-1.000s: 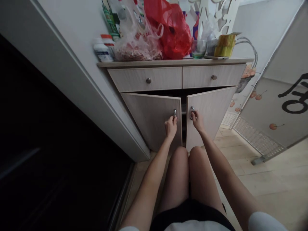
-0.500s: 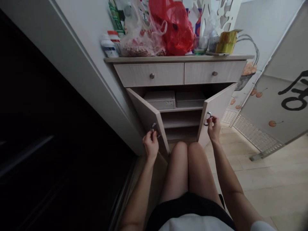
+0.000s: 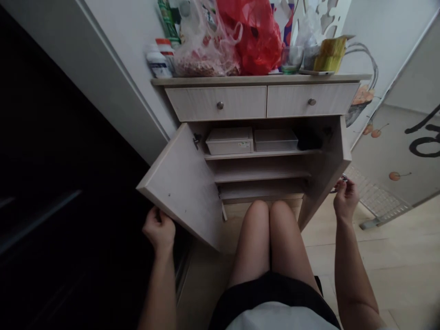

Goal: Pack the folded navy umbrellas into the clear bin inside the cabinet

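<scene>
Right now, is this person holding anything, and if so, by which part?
Yes, both hands hold cabinet doors. The left hand appears to grip the left door by its outer edge. The right hand holds the right door by its metal ring handle.

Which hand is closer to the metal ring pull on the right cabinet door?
Right. The right hand is at the metal ring pull, fingers on it, outside that door. The left hand is far across the cabinet, at the edge of the open left cabinet door.
</scene>
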`<action>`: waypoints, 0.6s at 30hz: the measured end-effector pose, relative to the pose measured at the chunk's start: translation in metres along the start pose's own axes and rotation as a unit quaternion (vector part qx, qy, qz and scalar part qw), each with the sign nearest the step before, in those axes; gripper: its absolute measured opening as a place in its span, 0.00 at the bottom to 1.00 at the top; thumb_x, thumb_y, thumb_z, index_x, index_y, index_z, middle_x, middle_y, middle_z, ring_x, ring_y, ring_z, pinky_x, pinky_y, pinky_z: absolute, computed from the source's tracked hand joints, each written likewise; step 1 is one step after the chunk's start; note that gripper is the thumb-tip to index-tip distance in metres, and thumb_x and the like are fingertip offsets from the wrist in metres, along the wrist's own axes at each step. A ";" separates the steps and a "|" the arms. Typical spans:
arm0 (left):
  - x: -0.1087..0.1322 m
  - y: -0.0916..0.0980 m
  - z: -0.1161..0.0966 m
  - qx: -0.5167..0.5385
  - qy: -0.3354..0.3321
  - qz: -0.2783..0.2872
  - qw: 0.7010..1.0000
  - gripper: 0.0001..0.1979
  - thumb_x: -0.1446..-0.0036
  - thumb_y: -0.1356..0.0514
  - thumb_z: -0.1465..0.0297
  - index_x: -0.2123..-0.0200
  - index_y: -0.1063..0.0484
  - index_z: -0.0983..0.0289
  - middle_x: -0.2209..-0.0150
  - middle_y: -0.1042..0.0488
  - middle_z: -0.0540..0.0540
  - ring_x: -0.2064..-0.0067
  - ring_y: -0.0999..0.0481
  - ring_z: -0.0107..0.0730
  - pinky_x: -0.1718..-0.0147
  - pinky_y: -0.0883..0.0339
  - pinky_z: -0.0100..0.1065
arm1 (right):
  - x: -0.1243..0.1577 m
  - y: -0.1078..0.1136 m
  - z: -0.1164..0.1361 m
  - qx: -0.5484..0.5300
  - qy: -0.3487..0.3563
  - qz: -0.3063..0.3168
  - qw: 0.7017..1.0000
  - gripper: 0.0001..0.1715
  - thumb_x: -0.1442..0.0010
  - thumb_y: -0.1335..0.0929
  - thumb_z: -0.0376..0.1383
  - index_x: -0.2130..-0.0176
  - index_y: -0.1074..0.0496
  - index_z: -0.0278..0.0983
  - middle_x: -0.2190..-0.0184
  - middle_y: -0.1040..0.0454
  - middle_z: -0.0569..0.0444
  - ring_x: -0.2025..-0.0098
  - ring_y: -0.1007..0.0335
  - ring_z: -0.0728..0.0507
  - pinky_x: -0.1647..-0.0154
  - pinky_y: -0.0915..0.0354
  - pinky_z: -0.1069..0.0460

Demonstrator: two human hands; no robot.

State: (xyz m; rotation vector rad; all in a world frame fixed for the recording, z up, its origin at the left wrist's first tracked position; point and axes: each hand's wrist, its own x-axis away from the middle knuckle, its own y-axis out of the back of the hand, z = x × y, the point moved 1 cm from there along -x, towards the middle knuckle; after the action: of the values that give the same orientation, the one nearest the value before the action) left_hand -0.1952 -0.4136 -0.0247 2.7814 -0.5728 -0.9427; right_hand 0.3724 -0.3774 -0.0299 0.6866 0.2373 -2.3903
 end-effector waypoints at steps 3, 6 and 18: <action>-0.013 0.006 0.006 -0.003 0.016 -0.004 1.000 0.09 0.51 0.42 0.67 0.66 0.26 0.63 0.67 0.21 0.56 0.60 0.21 0.45 0.55 0.26 0.43 | -0.014 0.028 -0.013 0.043 -0.007 -0.048 0.998 0.31 0.39 0.35 0.59 0.56 0.29 0.35 0.65 0.26 0.48 0.64 0.28 0.44 0.59 0.31 0.46; -0.024 0.009 0.013 0.004 0.040 -0.023 0.999 0.06 0.53 0.42 0.67 0.71 0.29 0.62 0.72 0.23 0.53 0.63 0.22 0.43 0.57 0.25 0.44 | -0.036 0.057 -0.030 0.046 -0.016 -0.084 0.995 0.31 0.45 0.33 0.61 0.61 0.29 0.37 0.65 0.26 0.47 0.62 0.28 0.41 0.56 0.32 0.44; -0.028 0.004 0.027 0.151 0.088 -0.106 0.979 0.08 0.49 0.47 0.62 0.72 0.31 0.56 0.69 0.24 0.48 0.60 0.24 0.46 0.58 0.27 0.54 | -0.117 0.124 -0.069 -0.016 -0.072 -0.191 0.979 0.35 0.69 0.26 0.66 0.85 0.40 0.44 0.83 0.43 0.57 0.77 0.43 0.46 0.65 0.36 0.36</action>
State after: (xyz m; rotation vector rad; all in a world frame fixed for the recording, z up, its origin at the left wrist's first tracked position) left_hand -0.2338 -0.4069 -0.0295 3.2098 -0.4314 -0.6792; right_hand 0.5560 -0.3902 -0.0258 0.4811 0.3733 -2.7821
